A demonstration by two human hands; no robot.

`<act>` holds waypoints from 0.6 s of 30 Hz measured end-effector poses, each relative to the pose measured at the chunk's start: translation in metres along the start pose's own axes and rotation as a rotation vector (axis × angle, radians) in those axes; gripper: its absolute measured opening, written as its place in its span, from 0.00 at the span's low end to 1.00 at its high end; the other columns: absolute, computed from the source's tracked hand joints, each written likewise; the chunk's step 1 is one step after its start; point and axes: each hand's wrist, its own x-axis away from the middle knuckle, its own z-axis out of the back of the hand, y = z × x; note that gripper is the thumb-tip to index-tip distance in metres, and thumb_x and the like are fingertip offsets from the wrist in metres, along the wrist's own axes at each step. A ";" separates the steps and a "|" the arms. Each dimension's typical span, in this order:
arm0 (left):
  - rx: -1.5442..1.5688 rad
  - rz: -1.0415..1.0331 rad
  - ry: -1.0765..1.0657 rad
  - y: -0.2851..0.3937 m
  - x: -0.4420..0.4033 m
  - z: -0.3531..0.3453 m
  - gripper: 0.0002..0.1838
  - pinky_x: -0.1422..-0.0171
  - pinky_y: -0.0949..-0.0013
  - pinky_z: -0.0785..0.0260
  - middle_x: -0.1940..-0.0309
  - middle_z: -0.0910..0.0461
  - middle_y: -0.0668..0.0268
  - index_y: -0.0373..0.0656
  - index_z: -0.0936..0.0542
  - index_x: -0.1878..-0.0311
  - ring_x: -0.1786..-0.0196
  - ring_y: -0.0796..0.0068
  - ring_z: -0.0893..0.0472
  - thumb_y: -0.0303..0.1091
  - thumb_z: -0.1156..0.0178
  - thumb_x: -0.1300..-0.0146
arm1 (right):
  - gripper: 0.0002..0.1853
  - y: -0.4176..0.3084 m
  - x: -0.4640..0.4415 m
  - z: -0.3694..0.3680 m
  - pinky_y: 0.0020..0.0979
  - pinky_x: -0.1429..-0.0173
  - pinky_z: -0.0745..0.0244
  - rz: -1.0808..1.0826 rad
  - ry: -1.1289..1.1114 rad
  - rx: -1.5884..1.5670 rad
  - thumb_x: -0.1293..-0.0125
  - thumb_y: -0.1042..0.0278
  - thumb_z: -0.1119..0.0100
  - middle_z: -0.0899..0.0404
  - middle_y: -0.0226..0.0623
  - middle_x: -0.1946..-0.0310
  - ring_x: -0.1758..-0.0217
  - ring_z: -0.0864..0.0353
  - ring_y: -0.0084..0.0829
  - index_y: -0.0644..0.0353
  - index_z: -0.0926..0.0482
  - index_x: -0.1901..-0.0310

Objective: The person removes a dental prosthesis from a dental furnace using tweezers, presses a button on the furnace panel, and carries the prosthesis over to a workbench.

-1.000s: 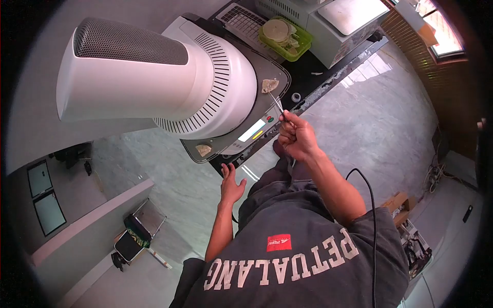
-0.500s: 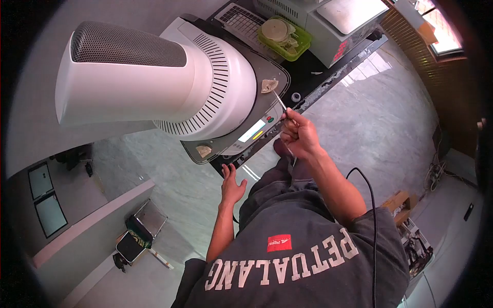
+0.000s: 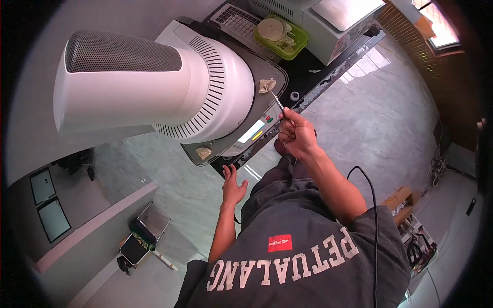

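Observation:
My right hand (image 3: pixel 299 136) is closed round slim metal tweezers (image 3: pixel 278 102), held like a pen. Their tip touches a small tan piece with a grid-like texture (image 3: pixel 266 85), lying on the grey top of a white machine (image 3: pixel 231 92) near its right corner. A second pale tan piece (image 3: pixel 204 152) rests at the machine's left front corner. Close to that corner, my left hand (image 3: pixel 233 190) is open with fingers apart and holds nothing. On the machine's front panel are a lit display (image 3: pixel 251 131) and small coloured buttons (image 3: pixel 268 119).
A green basket (image 3: pixel 303 43) with pale round discs and fragments stands behind the machine, beside a white keyboard (image 3: pixel 236 20). A white box-shaped device (image 3: pixel 328 31) is farther right. A small round cap (image 3: pixel 294 96) sits near the dark table edge. A black cable (image 3: pixel 374 215) hangs over my shirt.
The tan piece under the tweezers has turned slightly, and the tip now lies on its lower edge. My left hand stays open in nearly the same place. The view has shifted a little.

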 end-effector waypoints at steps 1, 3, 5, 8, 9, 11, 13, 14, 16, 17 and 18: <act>0.000 -0.004 0.002 -0.001 0.000 0.000 0.48 0.22 0.52 0.48 0.23 0.61 0.38 0.38 0.50 0.23 0.22 0.37 0.55 0.40 0.34 0.39 | 0.13 0.000 0.000 0.000 0.23 0.78 0.55 0.006 0.002 0.006 0.27 0.58 0.46 0.48 0.18 0.88 0.85 0.53 0.16 0.60 0.27 0.65; -0.008 0.007 -0.010 0.000 0.001 0.001 0.47 0.22 0.52 0.49 0.23 0.61 0.38 0.38 0.50 0.23 0.22 0.37 0.55 0.40 0.34 0.39 | 0.14 0.002 -0.001 0.000 0.23 0.78 0.55 0.023 -0.001 0.020 0.27 0.58 0.46 0.48 0.18 0.88 0.85 0.52 0.16 0.60 0.27 0.65; -0.011 0.008 -0.015 0.002 0.000 0.002 0.47 0.22 0.52 0.49 0.23 0.61 0.38 0.38 0.50 0.23 0.22 0.37 0.55 0.40 0.35 0.39 | 0.14 0.004 -0.001 0.002 0.23 0.78 0.55 0.046 -0.008 0.039 0.27 0.58 0.47 0.47 0.18 0.87 0.85 0.52 0.16 0.60 0.27 0.64; -0.013 0.003 -0.013 0.001 0.000 0.002 0.47 0.22 0.52 0.49 0.23 0.61 0.38 0.38 0.50 0.23 0.22 0.37 0.54 0.40 0.35 0.39 | 0.13 0.005 0.000 0.000 0.23 0.79 0.55 0.106 0.003 0.071 0.27 0.59 0.45 0.47 0.18 0.87 0.85 0.51 0.15 0.60 0.27 0.64; -0.014 0.004 -0.015 0.001 0.001 0.003 0.47 0.22 0.52 0.49 0.23 0.61 0.38 0.39 0.51 0.23 0.22 0.38 0.55 0.40 0.35 0.39 | 0.13 0.005 0.001 0.000 0.23 0.78 0.55 0.125 0.014 0.086 0.27 0.59 0.45 0.46 0.17 0.86 0.85 0.51 0.15 0.60 0.26 0.64; -0.020 0.008 -0.018 0.002 0.000 0.002 0.47 0.22 0.53 0.49 0.23 0.61 0.38 0.39 0.51 0.23 0.22 0.38 0.55 0.40 0.35 0.39 | 0.12 0.006 0.002 -0.002 0.24 0.77 0.55 0.166 0.035 0.118 0.27 0.60 0.45 0.45 0.16 0.85 0.84 0.51 0.14 0.59 0.24 0.65; -0.030 0.015 -0.022 0.000 0.000 0.001 0.48 0.22 0.53 0.49 0.23 0.62 0.39 0.40 0.51 0.23 0.21 0.39 0.55 0.40 0.35 0.39 | 0.12 0.006 0.003 -0.004 0.23 0.78 0.55 0.194 0.052 0.136 0.27 0.61 0.44 0.45 0.17 0.85 0.85 0.51 0.14 0.60 0.25 0.65; -0.025 0.007 -0.017 -0.001 -0.001 0.001 0.48 0.22 0.54 0.48 0.23 0.62 0.39 0.40 0.51 0.22 0.21 0.39 0.55 0.40 0.34 0.39 | 0.12 0.007 0.002 -0.005 0.23 0.78 0.55 0.208 0.061 0.143 0.28 0.61 0.43 0.45 0.17 0.85 0.85 0.51 0.14 0.61 0.26 0.64; -0.021 -0.004 -0.016 -0.002 0.000 0.001 0.48 0.22 0.54 0.48 0.23 0.62 0.39 0.41 0.52 0.22 0.21 0.40 0.55 0.40 0.34 0.39 | 0.12 0.008 0.000 -0.004 0.23 0.78 0.55 0.215 0.063 0.141 0.27 0.62 0.44 0.45 0.17 0.85 0.85 0.51 0.14 0.61 0.26 0.65; -0.024 -0.003 -0.020 -0.003 0.000 0.000 0.49 0.22 0.54 0.48 0.23 0.62 0.40 0.41 0.52 0.22 0.21 0.40 0.55 0.40 0.34 0.40 | 0.12 0.008 -0.001 -0.003 0.23 0.78 0.55 0.220 0.066 0.139 0.27 0.62 0.44 0.44 0.17 0.85 0.85 0.51 0.14 0.61 0.26 0.65; -0.027 -0.003 -0.025 -0.001 0.000 0.002 0.49 0.22 0.55 0.48 0.23 0.63 0.40 0.41 0.52 0.22 0.21 0.40 0.55 0.40 0.34 0.40 | 0.12 0.008 -0.002 -0.003 0.23 0.78 0.55 0.209 0.065 0.138 0.27 0.61 0.44 0.44 0.17 0.85 0.84 0.51 0.13 0.61 0.25 0.65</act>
